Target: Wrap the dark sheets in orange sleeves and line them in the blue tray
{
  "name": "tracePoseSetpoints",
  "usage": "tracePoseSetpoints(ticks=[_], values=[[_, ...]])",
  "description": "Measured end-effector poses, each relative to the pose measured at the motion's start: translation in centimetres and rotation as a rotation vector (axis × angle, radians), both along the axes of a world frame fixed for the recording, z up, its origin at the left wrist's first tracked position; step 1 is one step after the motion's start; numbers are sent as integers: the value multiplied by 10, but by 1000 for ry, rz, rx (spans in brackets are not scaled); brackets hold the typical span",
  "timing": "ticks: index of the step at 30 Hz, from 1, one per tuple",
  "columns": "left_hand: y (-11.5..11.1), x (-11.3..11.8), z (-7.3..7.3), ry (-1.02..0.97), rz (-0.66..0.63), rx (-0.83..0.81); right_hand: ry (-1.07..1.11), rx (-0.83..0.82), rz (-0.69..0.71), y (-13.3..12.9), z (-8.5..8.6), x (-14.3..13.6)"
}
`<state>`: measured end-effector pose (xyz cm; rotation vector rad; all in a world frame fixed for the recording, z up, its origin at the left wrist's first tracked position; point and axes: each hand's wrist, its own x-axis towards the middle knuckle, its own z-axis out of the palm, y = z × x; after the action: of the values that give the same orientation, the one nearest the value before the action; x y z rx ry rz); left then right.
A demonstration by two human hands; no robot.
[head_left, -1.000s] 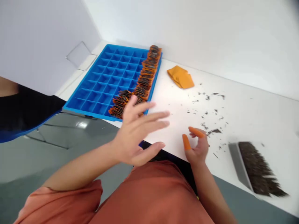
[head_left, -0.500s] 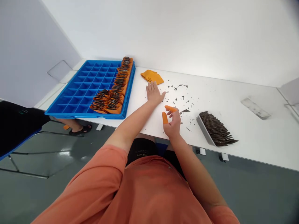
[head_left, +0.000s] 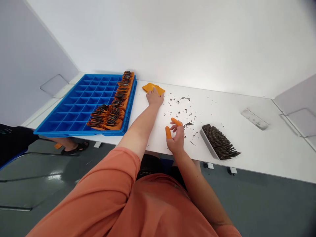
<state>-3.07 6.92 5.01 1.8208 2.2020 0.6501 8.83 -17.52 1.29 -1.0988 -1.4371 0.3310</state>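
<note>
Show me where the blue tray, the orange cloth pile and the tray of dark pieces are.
blue tray (head_left: 81, 105): head view, empty grid compartments.
orange cloth pile (head_left: 151, 88): head view, top sheet.
tray of dark pieces (head_left: 218, 141): head view, middle of the stacked row.

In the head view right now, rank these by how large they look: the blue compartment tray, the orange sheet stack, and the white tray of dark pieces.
1. blue compartment tray, clearly largest.
2. white tray of dark pieces.
3. orange sheet stack, smallest, though it lies farther from the camera and the left hand covers its near edge.
</note>
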Motion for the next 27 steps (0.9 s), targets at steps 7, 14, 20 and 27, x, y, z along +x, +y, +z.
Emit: tracePoseSetpoints(ticks=[7, 14, 20, 27], values=[[-17, -4, -3, -163, -102, 104, 2, -13, 1, 2, -2, 1], [-59, -19, -19, -566, -289, 318, -16, -17, -8, 6, -5, 2], [-98, -23, -17, -937, -505, 307, -7, 94, -278, 11, -6, 3], [-118, -18, 1, -1220, -796, -15, 109, 56, -332, 11, -5, 7]])
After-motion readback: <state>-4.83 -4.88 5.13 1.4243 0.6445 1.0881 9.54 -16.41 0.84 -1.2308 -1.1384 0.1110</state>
